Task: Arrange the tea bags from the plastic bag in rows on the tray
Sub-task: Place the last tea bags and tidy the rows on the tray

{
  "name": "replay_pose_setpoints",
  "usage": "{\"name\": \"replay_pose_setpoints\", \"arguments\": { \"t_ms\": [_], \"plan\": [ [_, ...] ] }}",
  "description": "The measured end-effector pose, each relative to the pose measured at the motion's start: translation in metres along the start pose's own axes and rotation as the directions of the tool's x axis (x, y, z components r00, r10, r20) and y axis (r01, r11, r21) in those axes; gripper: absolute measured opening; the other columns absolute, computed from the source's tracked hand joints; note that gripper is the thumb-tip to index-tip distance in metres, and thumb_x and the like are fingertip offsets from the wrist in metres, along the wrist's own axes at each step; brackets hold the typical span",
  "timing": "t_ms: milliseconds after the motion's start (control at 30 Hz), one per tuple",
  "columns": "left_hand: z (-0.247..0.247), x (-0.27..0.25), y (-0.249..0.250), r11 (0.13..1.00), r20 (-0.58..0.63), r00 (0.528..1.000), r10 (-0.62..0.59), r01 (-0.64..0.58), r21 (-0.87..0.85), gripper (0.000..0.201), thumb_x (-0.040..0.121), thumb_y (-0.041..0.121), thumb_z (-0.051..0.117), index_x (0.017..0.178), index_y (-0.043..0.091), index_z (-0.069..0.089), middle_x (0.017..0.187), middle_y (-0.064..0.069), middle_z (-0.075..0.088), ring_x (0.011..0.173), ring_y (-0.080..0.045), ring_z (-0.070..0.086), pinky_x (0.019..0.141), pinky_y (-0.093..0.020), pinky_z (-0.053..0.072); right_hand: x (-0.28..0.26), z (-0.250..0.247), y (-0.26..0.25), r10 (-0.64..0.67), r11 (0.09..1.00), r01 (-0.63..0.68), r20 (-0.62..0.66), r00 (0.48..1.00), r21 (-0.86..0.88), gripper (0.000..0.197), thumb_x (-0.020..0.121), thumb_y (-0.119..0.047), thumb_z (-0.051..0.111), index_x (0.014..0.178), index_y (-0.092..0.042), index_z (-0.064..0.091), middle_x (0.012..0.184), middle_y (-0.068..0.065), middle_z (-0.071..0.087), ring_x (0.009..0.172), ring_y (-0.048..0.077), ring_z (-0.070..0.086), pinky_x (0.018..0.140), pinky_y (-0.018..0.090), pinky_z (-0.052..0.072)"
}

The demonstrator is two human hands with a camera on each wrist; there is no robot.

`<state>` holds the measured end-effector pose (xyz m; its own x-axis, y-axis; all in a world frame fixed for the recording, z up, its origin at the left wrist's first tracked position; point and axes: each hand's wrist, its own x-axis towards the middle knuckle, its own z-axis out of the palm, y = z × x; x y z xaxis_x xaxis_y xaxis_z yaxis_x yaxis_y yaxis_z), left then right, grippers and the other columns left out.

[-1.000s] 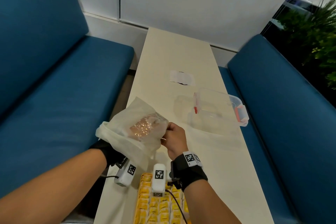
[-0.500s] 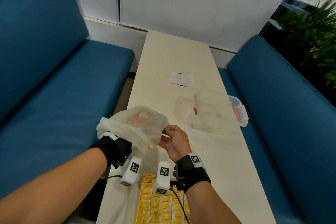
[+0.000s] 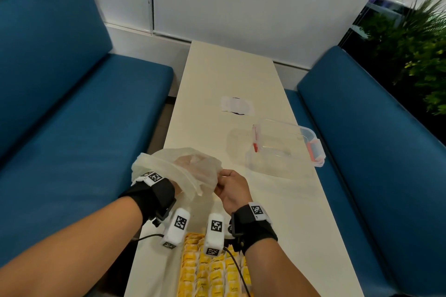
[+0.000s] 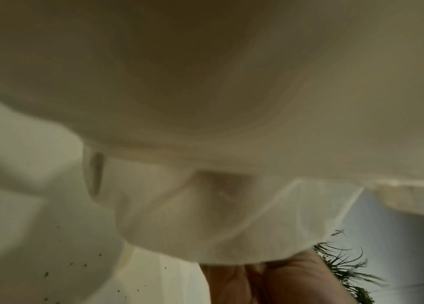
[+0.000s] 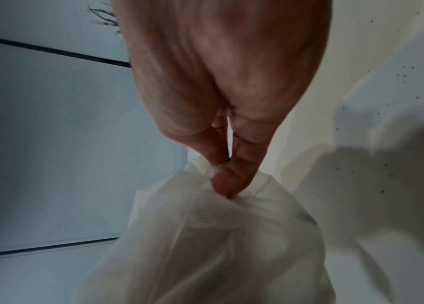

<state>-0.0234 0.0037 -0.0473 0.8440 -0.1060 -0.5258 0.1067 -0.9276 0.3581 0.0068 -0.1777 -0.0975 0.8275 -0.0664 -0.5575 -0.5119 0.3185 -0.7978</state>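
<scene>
Plastic bag: held above the worktop, just beyond the tray of yellow tea bags. Left hand sits inside it, grip unclear; right hand pinches its edge, probably steadying the mouth for retrieval.

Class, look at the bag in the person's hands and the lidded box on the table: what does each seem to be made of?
Bag: thin, milky, translucent plastic film, apparently; it crumples, and the left hand shows through. Box: clear, rigid, glossy plastic, probably; the table shows through its walls.
</scene>
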Motion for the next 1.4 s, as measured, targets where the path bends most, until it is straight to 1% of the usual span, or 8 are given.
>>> {"name": "replay_pose_setpoints", "arguments": {
  "t_ms": [133, 267, 400, 500, 700, 867, 1033, 1400],
  "plan": [
    [0.001, 0.014, -0.001, 0.967, -0.003, 0.998, 0.056, -0.055, -0.248, 0.041, 0.100, 0.041, 0.052, 0.136, 0.021, 0.056, 0.143, 0.003, 0.053, 0.128, -0.019, 0.050, 0.102, -0.022, 0.036, 0.005, -0.013, -0.004, -0.033, 0.991, 0.018, -0.116, 0.993, -0.132, 0.024, 0.089, -0.002, 0.063, 0.112, 0.001, 0.057, 0.120, 0.025, 0.063, 0.090, 0.033, 0.069, 0.069, 0.039, 0.061],
    [0.008, 0.033, 0.014, 0.747, -0.084, 0.994, -0.067, -0.006, -0.665, 0.033, 0.097, -0.001, 0.057, 0.071, 0.019, 0.050, 0.069, 0.003, 0.055, 0.063, -0.003, 0.051, 0.053, -0.005, 0.041, -0.030, -0.014, -0.026, -0.415, 0.655, 0.337, 0.051, 0.909, -0.677, 0.058, 0.079, -0.049, 0.075, 0.128, -0.028, 0.052, 0.126, -0.008, 0.046, 0.105, 0.013, 0.058, 0.085, 0.026, 0.050],
    [0.014, 0.049, 0.016, 0.712, -0.046, 0.999, -0.016, -0.021, -0.702, 0.024, 0.087, -0.001, 0.063, 0.075, 0.017, 0.054, 0.080, -0.014, 0.057, 0.079, -0.029, 0.059, 0.087, -0.043, 0.051, -0.067, 0.007, -0.030, -0.304, 0.382, 0.539, 0.449, 0.840, -0.751, 0.059, 0.070, -0.046, 0.081, 0.123, -0.036, 0.058, 0.116, -0.015, 0.052, 0.093, 0.005, 0.057, 0.080, 0.023, 0.052],
    [0.009, 0.045, 0.030, 0.652, -0.047, 0.998, 0.036, -0.059, -0.756, 0.027, 0.082, 0.000, 0.067, 0.067, 0.017, 0.051, 0.067, -0.005, 0.052, 0.061, -0.014, 0.053, 0.064, -0.028, 0.049, -0.052, 0.009, -0.029, -0.403, 0.244, 0.522, 0.404, 0.821, -0.817, 0.026, 0.082, -0.019, 0.067, 0.108, -0.022, 0.068, 0.099, -0.003, 0.068, 0.083, 0.014, 0.063, 0.077, 0.029, 0.053],
    [-0.011, 0.012, 0.026, 0.648, -0.221, 0.966, 0.132, -0.253, -0.718, 0.028, 0.080, -0.001, 0.074, 0.101, 0.017, 0.075, 0.096, -0.001, 0.074, 0.074, -0.023, 0.070, 0.070, -0.034, 0.061, -0.024, -0.012, -0.062, -0.594, 0.168, 0.433, 0.259, 0.761, -0.886, 0.017, 0.085, 0.000, 0.050, 0.087, -0.009, 0.064, 0.086, 0.008, 0.065, 0.079, 0.024, 0.060, 0.067, 0.027, 0.045],
    [-0.019, -0.015, 0.001, 0.280, -0.125, 0.967, 0.223, -0.186, -0.942, 0.033, 0.085, -0.008, 0.073, 0.114, 0.007, 0.070, 0.089, -0.010, 0.074, 0.081, -0.021, 0.072, 0.069, -0.027, 0.058, -0.012, -0.025, -0.072, -0.583, 0.245, 0.466, 0.255, 0.771, -0.850, 0.023, 0.081, 0.003, 0.051, 0.079, -0.017, 0.063, 0.077, 0.001, 0.064, 0.079, 0.023, 0.064, 0.073, 0.038, 0.060],
    [-0.002, -0.032, -0.022, 0.125, -0.078, 0.966, 0.248, -0.112, -0.986, 0.035, 0.087, -0.005, 0.070, 0.119, 0.007, 0.069, 0.097, -0.018, 0.070, 0.093, -0.027, 0.070, 0.072, -0.029, 0.060, -0.010, -0.040, -0.061, -0.559, 0.216, 0.447, 0.266, 0.785, -0.868, 0.027, 0.081, 0.004, 0.056, 0.092, -0.017, 0.068, 0.092, 0.002, 0.067, 0.084, 0.015, 0.059, 0.067, 0.004, 0.038],
    [0.068, -0.055, -0.009, -0.014, 0.108, 0.945, 0.307, 0.118, -0.993, 0.039, 0.089, 0.000, 0.066, 0.123, 0.018, 0.070, 0.115, -0.024, 0.068, 0.099, -0.035, 0.070, 0.070, -0.036, 0.059, -0.042, -0.072, -0.023, -0.216, 0.113, 0.302, 0.274, 0.937, -0.946, 0.070, 0.082, 0.000, 0.054, 0.144, -0.027, 0.041, 0.141, 0.000, 0.035, 0.130, 0.020, 0.043, 0.097, 0.025, 0.042]
  ]
}}
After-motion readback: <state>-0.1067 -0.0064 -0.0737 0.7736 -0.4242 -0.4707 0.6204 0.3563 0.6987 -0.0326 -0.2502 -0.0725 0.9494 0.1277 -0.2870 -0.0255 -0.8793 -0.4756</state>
